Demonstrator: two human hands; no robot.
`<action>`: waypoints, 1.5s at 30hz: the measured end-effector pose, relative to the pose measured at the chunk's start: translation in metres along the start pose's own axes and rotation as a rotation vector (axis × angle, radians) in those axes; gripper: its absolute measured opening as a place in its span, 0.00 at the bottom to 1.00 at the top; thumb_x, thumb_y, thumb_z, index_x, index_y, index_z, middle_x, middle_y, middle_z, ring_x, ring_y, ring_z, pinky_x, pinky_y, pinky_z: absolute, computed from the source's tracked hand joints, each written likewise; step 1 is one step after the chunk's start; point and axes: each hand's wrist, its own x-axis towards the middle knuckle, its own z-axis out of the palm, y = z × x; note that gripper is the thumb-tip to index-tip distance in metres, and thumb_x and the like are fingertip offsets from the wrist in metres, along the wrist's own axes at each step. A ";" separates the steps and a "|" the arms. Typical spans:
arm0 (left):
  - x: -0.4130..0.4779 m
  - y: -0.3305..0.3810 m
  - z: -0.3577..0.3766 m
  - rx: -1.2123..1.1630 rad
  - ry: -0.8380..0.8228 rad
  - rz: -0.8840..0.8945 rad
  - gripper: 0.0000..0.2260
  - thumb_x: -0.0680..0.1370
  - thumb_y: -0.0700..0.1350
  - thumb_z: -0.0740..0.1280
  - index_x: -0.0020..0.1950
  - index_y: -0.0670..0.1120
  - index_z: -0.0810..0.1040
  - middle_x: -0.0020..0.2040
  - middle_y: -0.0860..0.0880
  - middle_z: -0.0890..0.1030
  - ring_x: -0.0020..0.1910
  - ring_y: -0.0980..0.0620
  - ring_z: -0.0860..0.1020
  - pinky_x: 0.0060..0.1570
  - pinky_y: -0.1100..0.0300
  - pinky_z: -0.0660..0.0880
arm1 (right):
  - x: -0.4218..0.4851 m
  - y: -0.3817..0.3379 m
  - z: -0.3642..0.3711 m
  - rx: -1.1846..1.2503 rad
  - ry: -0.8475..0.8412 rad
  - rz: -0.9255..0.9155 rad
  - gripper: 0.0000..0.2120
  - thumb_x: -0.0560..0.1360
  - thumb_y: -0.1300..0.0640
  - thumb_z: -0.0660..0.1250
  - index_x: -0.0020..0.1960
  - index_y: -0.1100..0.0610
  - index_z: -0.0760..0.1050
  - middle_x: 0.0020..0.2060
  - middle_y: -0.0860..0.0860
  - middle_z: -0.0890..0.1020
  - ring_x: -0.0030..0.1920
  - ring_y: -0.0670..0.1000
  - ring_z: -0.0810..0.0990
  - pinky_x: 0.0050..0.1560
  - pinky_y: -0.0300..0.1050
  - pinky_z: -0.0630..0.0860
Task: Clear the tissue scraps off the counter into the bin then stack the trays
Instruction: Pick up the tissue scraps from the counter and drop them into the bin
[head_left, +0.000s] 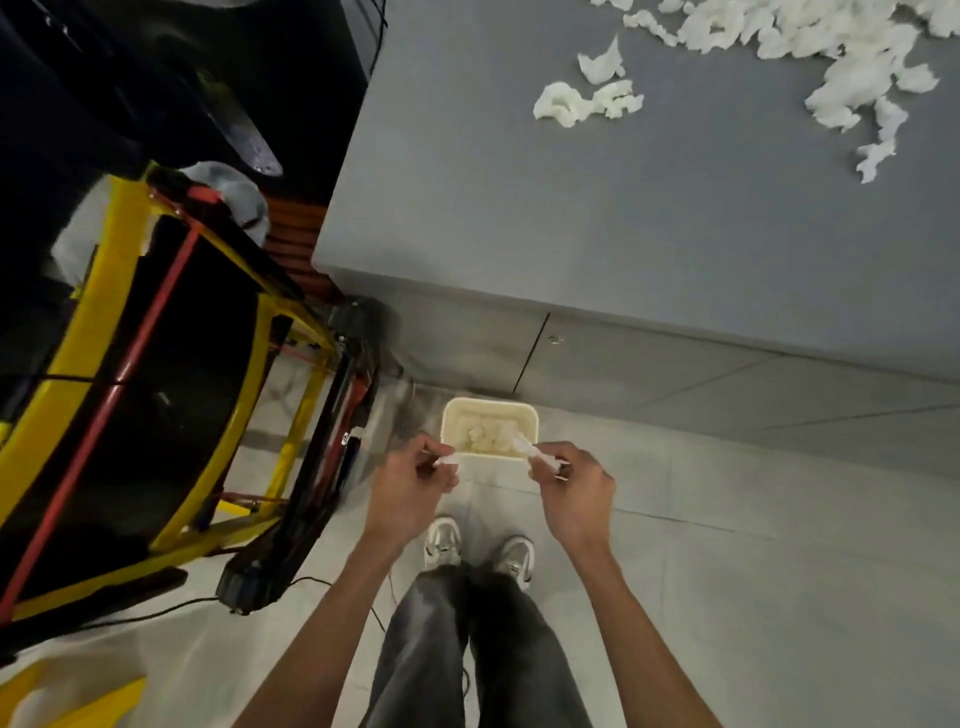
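Note:
A small cream bin (488, 410) stands on the floor against the counter base, with several white tissue scraps inside. My left hand (410, 488) hovers at the bin's near left corner and pinches a small tissue scrap (448, 461). At the near right corner, my right hand (571, 491) pinches another tissue scrap (535, 453) that hangs over the rim. On the grey counter (649, 208), more tissue scraps (841, 57) lie heaped at the top right, and a few loose ones (587, 98) lie nearer the middle. No trays are in view.
A yellow and black frame with red bars (156, 374) stands close on the left, with a black cable on the floor beside it. My two shoes (478, 551) stand on the pale tiled floor just behind the bin.

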 end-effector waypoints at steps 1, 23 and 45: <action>0.012 -0.016 0.007 0.024 -0.007 -0.002 0.10 0.76 0.32 0.73 0.47 0.47 0.82 0.41 0.48 0.87 0.39 0.47 0.86 0.50 0.42 0.84 | 0.007 0.017 0.015 -0.017 0.005 0.037 0.07 0.78 0.55 0.75 0.55 0.48 0.87 0.46 0.48 0.88 0.42 0.44 0.84 0.41 0.20 0.69; 0.334 -0.306 0.183 0.905 -0.118 0.129 0.07 0.81 0.43 0.66 0.58 0.46 0.81 0.56 0.43 0.81 0.53 0.42 0.81 0.49 0.52 0.79 | 0.247 0.252 0.322 -0.679 -0.359 -0.158 0.18 0.85 0.63 0.58 0.75 0.58 0.71 0.71 0.61 0.72 0.67 0.60 0.78 0.65 0.49 0.76; 0.091 -0.038 0.044 0.828 -0.036 0.227 0.17 0.82 0.50 0.64 0.71 0.56 0.72 0.65 0.46 0.81 0.61 0.41 0.81 0.56 0.42 0.80 | 0.048 0.021 0.067 -0.453 -0.080 -0.239 0.18 0.82 0.51 0.64 0.72 0.52 0.72 0.72 0.51 0.75 0.64 0.60 0.79 0.57 0.57 0.83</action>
